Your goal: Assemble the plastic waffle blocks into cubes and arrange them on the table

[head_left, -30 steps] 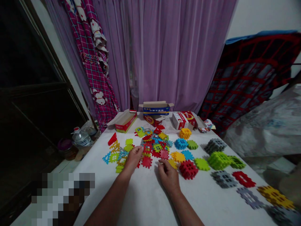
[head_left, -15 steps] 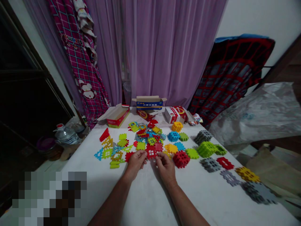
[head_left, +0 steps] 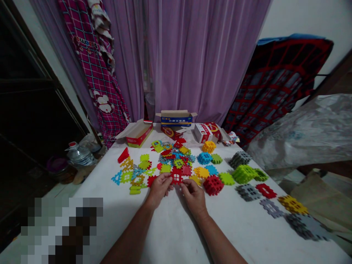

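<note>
**Red window tile pinched between both hands at the table's middle**

White covering spans the table point(head_left: 176, 234), the largest item we record. Behind it hangs a purple curtain point(head_left: 192, 55). Along the far edge we note three opened cardboard boxes point(head_left: 176, 119). A loose pile of coloured interlocking tiles point(head_left: 170, 157) lies mid-table. To its right we find assembled cubes: a green one point(head_left: 243, 173), a red one point(head_left: 213, 184), a grey one point(head_left: 239, 158), a blue one point(head_left: 204, 158) and a yellow one point(head_left: 208, 146). Flat grey, red and yellow pieces lie well apart toward the right corner.

Grip findings: our left hand point(head_left: 158, 189) and right hand point(head_left: 194, 194) meet on a single red window tile point(head_left: 176, 177) at the near edge of the pile. Each hand's fingertips are closed narrowly on one side of it, the left on its left edge, the right on its lower right edge. We cannot tell whether the tile is lifted clear of the table.
</note>
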Action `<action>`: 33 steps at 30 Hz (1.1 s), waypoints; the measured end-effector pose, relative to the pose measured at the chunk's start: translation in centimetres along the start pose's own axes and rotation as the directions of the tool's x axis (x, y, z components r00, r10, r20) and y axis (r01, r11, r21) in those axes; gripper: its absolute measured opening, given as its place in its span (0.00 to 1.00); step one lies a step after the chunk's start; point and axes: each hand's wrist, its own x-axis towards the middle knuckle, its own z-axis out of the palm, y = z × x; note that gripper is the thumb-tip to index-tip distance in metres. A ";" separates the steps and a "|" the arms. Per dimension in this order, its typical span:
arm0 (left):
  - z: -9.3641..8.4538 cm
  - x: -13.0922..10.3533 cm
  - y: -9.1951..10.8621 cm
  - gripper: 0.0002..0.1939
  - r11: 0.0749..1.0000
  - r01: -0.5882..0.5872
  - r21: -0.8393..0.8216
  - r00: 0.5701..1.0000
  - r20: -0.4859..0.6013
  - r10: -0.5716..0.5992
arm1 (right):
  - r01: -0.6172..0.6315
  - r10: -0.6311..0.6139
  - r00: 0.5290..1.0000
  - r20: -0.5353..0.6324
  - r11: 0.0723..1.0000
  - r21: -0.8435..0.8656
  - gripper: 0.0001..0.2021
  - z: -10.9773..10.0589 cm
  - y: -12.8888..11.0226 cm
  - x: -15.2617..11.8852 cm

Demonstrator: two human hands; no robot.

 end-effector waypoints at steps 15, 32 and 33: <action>0.2 -0.2 0.7 0.17 0.997 0.057 -0.047 0.998 0.019 -0.056 | 0.045 -0.062 0.997 -0.051 0.957 -0.288 0.16 0.4 -0.6 -1.1; 0.7 -1.0 0.1 0.29 0.998 0.052 -0.038 0.976 0.212 -0.043 | 0.320 -0.468 0.862 -0.193 0.799 -0.509 0.11 -5.0 -3.2 0.6; 0.7 -1.0 0.1 0.30 0.999 0.047 -0.024 0.977 0.211 -0.041 | 0.282 -0.468 0.853 -0.231 0.785 -0.551 0.11 -6.3 -3.2 0.7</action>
